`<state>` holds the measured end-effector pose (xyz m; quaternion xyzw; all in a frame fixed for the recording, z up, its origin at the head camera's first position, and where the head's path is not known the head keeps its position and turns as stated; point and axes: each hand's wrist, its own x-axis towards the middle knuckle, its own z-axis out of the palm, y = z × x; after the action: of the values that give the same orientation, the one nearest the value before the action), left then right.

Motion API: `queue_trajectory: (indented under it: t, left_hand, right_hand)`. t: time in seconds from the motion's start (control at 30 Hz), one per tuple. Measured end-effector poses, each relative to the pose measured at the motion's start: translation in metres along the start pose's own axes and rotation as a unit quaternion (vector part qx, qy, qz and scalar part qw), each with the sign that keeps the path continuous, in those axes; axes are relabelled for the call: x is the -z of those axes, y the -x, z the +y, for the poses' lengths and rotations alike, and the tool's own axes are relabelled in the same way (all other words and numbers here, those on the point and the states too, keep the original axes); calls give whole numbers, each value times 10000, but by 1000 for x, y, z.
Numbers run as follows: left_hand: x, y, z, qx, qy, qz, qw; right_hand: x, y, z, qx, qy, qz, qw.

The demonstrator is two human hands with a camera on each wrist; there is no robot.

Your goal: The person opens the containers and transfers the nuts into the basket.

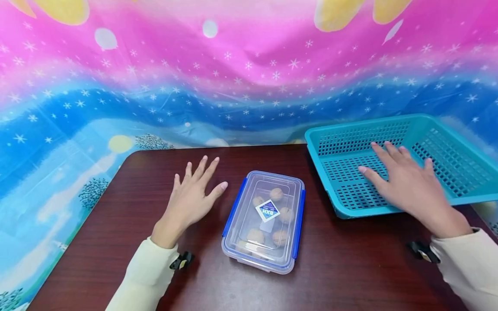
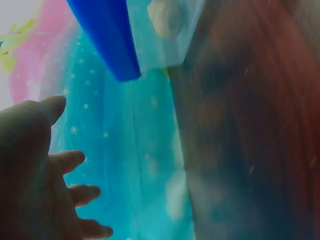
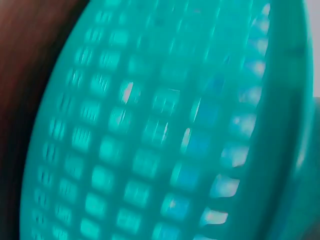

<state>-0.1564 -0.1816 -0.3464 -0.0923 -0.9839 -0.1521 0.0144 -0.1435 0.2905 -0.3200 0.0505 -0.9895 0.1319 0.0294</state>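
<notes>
In the head view, a shiny, dark red-brown table (image 1: 116,224) fills the bottom. Its top is smooth, with thin streaks like wood. A soft, wavy cloth (image 1: 249,65) hangs behind it, pink at the top and blue lower down, with white snowflakes.

A see-through plastic box (image 1: 264,242) sits just below the middle of the frame. It has round corners, a flat lid and smooth blue clips (image 1: 300,224) down its long sides. Tan, round lumps (image 1: 276,194) show inside, and a diamond-shaped sticker (image 1: 267,210) is on top.

The left hand (image 1: 190,203) is left of the box, near it but apart, with fingers spread and holding nothing. The right hand (image 1: 414,185) is over the teal basket (image 1: 350,209) at the right, fingers spread too. I can't tell if it touches the basket, which is stiff and full of little square holes.

In the left wrist view, the left hand's thumb and fingers poke out at the lower left. A blue clip and a clear box corner with one lump are at the top.

In the right wrist view, the basket's blurry rows of holes fill most of the frame, and its smooth rim curves down the right.
</notes>
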Motion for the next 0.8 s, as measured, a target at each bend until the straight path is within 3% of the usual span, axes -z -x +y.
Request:
queue_trajectory:
  t: [0.23,0.53,0.8]
  left_hand:
    - [-10,13,10,-187,757,-72,9969]
    - [-22,33,21,-240,1667,-232,9854]
    - [-29,43,25,-331,2066,-397,9771]
  right_hand:
    - [-9,21,-37,330,-200,666,9970]
    - [-27,52,-79,899,-273,1293,9872]
    - [-43,71,-109,1450,-407,1774,9726]
